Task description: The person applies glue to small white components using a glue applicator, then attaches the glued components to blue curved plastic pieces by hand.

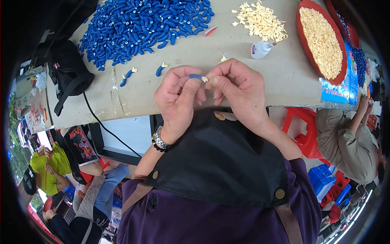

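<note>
Head view only. Both hands up at centre, over the table's near edge.

L hand [178, 97]: thumb + forefinger pinched on a small blue plastic piece [196, 76], held roughly level. Watch + bead bracelet on that wrist.

R hand [239, 89]: fingertips closed on a small cream piece [204, 79], which touches the blue piece's R end. Other fingers curled under.

Round about, clock from the hands:
- 11 o'c: big heap of blue pieces [146, 24] spread on the cardboard-covered table [284, 77].
- 10 o'c, near: three blue pieces w/ cream tips [129, 73], lying apart from the heap.
- 1 o'c: loose pile of cream pieces [262, 20]; just below it a small white glue bottle [262, 49] on its side.
- 2 o'c: red oval tray [302, 36] full of cream pieces, at table's R end; blue printed sheet under it.
- 9 o'c: black bag [67, 69] w/ strap, black cable [103, 126] trailing off the edge.
- 6 o'c: black apron bib blocks the lap.
- 4 o'c: red stool [302, 130]; seated person in khaki [345, 142] beyond.
- 8 o'c: other people below table level.

Nothing lies between hands and heap except the three loose pieces.
</note>
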A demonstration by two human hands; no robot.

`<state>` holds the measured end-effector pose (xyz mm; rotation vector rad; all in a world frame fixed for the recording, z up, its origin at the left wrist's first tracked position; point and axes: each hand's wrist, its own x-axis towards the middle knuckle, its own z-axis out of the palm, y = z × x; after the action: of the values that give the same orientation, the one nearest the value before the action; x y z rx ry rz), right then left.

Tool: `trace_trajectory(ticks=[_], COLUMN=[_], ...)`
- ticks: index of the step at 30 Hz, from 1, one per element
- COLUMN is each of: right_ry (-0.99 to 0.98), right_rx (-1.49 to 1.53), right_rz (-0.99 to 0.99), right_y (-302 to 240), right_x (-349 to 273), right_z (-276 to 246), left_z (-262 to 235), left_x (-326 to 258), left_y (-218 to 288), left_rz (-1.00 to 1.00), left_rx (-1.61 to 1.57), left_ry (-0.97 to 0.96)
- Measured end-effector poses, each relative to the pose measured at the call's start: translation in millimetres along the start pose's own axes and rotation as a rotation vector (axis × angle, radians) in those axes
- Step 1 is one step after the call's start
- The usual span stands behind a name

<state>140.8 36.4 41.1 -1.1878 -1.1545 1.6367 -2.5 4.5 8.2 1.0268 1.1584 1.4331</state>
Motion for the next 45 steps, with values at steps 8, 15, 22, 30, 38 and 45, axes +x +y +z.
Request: trace_trajectory(ticks=[8,15,22,30,38,45], right_ry=[0.003,-0.005,0.031,0.104,0.033,0.041], right_rx=[-0.013,-0.058,-0.192,-0.618,-0.792,-0.816], right_rz=[-0.005,-0.025,-0.335,-1.126,-1.190,-1.201], right_y=[2.6,-2.7,6.7,12.3,10.7,9.9], right_x=[-1.3,-2.0,-1.5,12.1,3.8,1.7], right_z=[-1.5,1.1,2.9,-8.1,-11.8,-11.0], left_z=[-0.5,-1.9,0.0,-1.2,-2.3,-1.9], left_x=[-0.9,-1.1,-2.0,-3.0,-2.7,-3.1], left_y=[-0.7,-0.4,-2.5,-3.0,-5.1,-5.5], left_rz=[-0.055,-0.078,0.049,0.020,-0.038,-0.058], left_rx=[-0.153,-0.186,-0.100,-0.299,-0.434,-0.492], left_ry=[-0.047,-0.054,-0.042,-0.119,-0.150,-0.157])
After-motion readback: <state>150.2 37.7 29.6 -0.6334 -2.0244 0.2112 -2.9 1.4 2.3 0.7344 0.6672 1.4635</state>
